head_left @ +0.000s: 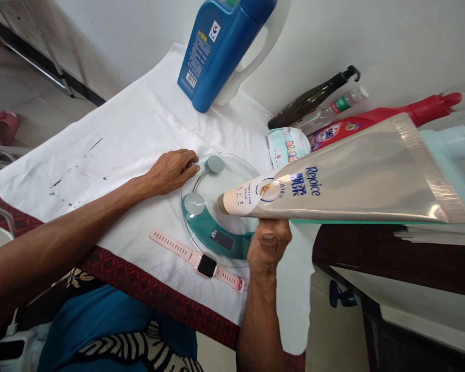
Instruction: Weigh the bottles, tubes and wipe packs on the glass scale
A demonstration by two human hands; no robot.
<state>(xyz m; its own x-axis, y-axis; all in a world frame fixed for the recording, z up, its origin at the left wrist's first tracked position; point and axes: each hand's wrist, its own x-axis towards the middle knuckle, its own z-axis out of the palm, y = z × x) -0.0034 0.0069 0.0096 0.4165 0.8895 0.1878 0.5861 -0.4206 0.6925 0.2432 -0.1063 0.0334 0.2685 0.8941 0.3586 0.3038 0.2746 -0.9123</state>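
Note:
My right hand [270, 240] is closed on a large silvery-beige Rejoice tube [344, 175], holding it up from below near its cap end. The cap points left over a round glass scale [205, 230] with a green band and a small display; the tube hides part of the scale. My left hand [174, 171] rests on the white cloth at the scale's upper left edge, with its fingers loosely bent, a little apart, and nothing seen in them. A pink smartwatch [206, 265] lies along the scale's near edge with its strap stretched out.
A blue jug [220, 51] stands at the back, with a white handled container behind it. Along the wall are a dark bottle [310, 101], a clear bottle [335, 107], a red OMO bottle [383, 118] and a pastel wrapped roll [288, 145]. White cloth [81, 150] covers the table.

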